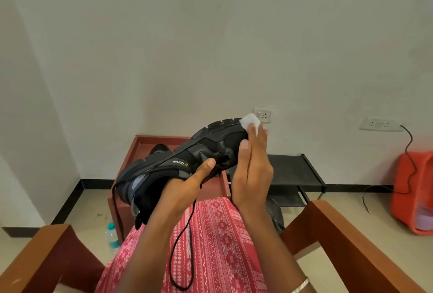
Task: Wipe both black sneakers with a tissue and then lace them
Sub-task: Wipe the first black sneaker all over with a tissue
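Above the lap, in the head view, the left hand (185, 185) grips a black sneaker (164, 166) at its collar, thumb lying along the side panel and fingers curled under the opening. The shoe is raised clear of the pink patterned skirt (222, 234) and rolled so its sole faces away, toe highest and to the right. That tilt seems chosen to bring the toe cap within easy reach of the other hand.

The right hand (253, 170) holds a white tissue (250, 122) at its fingertips and presses it against the toe, with the thumb resting on the near side of the shoe. The fingertips are blurred, so I judge a wiping stroke is under way. A loose black lace (180, 246) hangs from the shoe in a long loop over the skirt, so lacing is not yet done.

Behind the shoe stands a low red-brown surface (164, 138) with a raised rim. A dark shape (160, 148) lying in it may be the second sneaker, though most of it is hidden. A black shoe rack (293, 168) stands to the right against the wall, and another dark object (275, 215) lies on the floor below it. A water bottle (112, 237) stands on the floor at the left and an orange bin (412, 199) at the far right. The chair's wooden armrests (339, 234) flank the lap. The dangling lace could snag as the shoe is turned.
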Demonstrator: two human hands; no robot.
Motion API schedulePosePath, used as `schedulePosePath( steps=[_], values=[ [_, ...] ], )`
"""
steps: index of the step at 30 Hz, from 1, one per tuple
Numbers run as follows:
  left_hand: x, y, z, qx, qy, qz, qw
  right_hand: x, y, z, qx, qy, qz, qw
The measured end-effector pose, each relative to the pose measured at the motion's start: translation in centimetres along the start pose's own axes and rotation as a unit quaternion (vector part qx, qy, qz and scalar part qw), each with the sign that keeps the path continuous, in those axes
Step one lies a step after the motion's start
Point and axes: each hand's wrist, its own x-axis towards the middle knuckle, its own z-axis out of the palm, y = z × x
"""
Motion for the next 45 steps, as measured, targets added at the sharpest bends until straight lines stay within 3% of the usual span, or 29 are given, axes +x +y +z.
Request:
schedulePosePath(
  steps=[6, 14, 17, 20, 24, 32, 38, 42, 45],
  values=[
    [0.1, 0.1, -0.5, 0.047, 0.031, 0.001, 0.998, 2.6, -1.2, -0.7, -0.106, -0.085, -0.049, 0.99],
    [0.1, -0.1, 0.0, 0.086, 0.026, 0.013, 0.996, 1.7, -1.2, 0.5, -0.155, -0.146, -0.223, 0.951],
    [0.0, 0.0, -0.1, 0.071, 0.036, -0.001, 0.997, 2.3, 0.1, 0.3, -0.138, -0.106, -0.174, 0.969],
    [-0.1, 0.0, -0.3, 0.064, 0.048, -0.019, 0.997, 2.2, 0.8, -0.8, -0.066, -0.063, -0.047, 0.995],
    [-0.1, 0.2, -0.4, 0.056, 0.053, -0.042, 0.996, 0.7, 0.5, -1.6, -0.003, -0.043, 0.028, 0.999],
    [-0.4, 0.9, -0.5, 0.158, 0.031, -0.036, 0.986, 0.9, -0.2, -0.5, -0.036, -0.035, 0.025, 0.998],
    [-0.7, 1.2, -0.4, 0.259, 0.01, -0.049, 0.965, 0.0, -2.7, 0.2, -0.085, -0.116, -0.103, 0.984],
    [-0.6, 1.1, -0.5, 0.243, 0.008, -0.044, 0.969, 0.1, -2.1, 0.0, -0.097, -0.15, -0.129, 0.975],
    [-0.5, 0.8, -0.6, 0.203, 0.004, -0.012, 0.979, 0.8, -0.5, -0.4, -0.113, -0.098, -0.081, 0.985]
  ],
)
